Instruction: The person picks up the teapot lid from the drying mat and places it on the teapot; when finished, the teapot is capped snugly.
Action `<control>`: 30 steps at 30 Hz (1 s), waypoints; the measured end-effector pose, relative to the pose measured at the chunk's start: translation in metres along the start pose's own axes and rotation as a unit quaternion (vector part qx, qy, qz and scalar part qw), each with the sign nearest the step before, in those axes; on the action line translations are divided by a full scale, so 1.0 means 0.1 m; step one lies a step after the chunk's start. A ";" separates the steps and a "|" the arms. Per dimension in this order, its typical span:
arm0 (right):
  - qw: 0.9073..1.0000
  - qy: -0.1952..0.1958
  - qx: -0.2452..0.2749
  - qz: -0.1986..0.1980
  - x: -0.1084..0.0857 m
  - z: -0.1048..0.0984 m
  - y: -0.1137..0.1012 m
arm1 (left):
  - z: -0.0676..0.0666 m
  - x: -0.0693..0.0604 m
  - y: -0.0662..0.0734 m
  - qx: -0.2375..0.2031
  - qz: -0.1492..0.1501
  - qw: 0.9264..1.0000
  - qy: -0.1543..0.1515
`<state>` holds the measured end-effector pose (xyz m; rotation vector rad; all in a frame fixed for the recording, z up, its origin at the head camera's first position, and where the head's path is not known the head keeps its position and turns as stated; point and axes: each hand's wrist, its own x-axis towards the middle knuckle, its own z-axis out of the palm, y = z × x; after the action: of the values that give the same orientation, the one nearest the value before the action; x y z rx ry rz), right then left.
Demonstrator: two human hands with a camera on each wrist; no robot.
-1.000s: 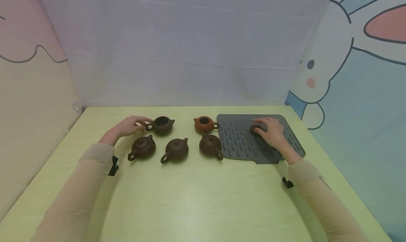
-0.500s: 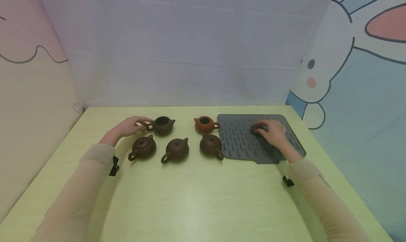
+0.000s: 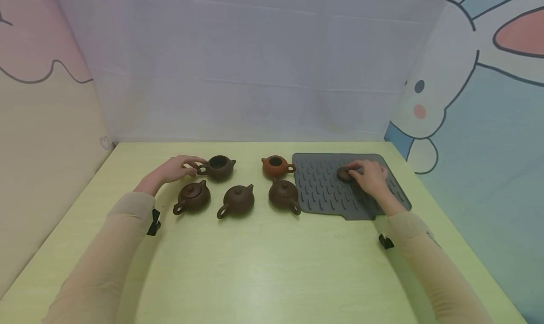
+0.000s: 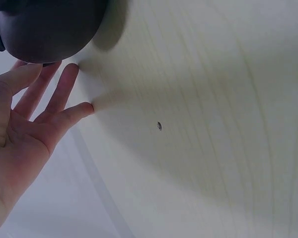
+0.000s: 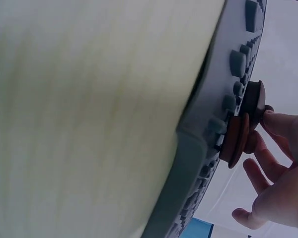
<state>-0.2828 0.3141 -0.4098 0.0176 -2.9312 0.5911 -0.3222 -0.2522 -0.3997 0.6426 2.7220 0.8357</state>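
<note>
Right hand [image 3: 370, 175], fingers parted — thumb at the dark lid [image 5: 251, 101], pinch unclear.
Only the right wrist view shows the reddish lid [image 5: 233, 140] beside it; left hand [image 3: 172, 169] at the open-topped teapot [image 3: 220, 171] — hold unclear.

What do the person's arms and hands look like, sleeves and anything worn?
The left sleeve and right sleeve are long and beige, with cuffs at the wrists. Black pieces show at each cuff's inner side, too small to identify. The left hand and right hand wear no gloves.

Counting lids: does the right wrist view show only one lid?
No: a dark lid and a reddish lid both show at the right hand.
</note>
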 end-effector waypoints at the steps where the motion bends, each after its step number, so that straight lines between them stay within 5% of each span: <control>1: 1.000 0.003 -0.001 -0.001 0.01 0.00 0.00 | 0.00 0.00 0.01 -0.001 0.000 1.000 0.000; 13: 1.000 0.018 -0.014 -0.014 0.18 -0.16 -0.19 | -0.01 -0.01 0.03 -0.005 0.009 1.000 0.000; 30: 0.994 0.019 0.056 -0.088 0.57 -0.26 -0.97 | -0.01 -0.02 0.00 -0.019 0.023 1.000 -0.006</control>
<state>-0.3310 0.2361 -0.3405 0.2716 -2.8166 0.7178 -0.3209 -0.2534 -0.3988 0.7025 2.6839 0.8882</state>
